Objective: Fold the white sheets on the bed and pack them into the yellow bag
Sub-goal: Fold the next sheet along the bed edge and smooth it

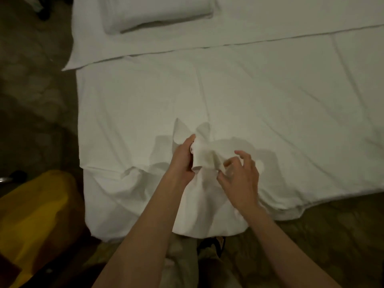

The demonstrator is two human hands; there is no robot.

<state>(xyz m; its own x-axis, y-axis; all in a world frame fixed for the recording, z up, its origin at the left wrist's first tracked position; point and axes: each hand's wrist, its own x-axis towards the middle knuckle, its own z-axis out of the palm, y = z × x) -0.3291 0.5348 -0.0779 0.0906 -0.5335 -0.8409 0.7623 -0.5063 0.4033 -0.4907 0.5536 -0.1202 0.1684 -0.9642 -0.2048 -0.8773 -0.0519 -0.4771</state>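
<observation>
Left hand (182, 157): gripping the bunched white sheet (204, 154) at the bed's (291, 113) near edge.
Right hand (241, 175): fingers loosely spread, grasping nothing.
Advice: find matching corners before folding.

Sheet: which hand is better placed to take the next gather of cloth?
Probably the right hand: its fingers are spread and loose beside the bunched sheet, holding nothing firmly. The left hand already grips the bunch.

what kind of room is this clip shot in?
Most likely a bedroom, possibly a hotel room. A bed made up in white linen fills the view, a white pillow lies at its head, and a yellow bag sits on the floor beside it.
</observation>
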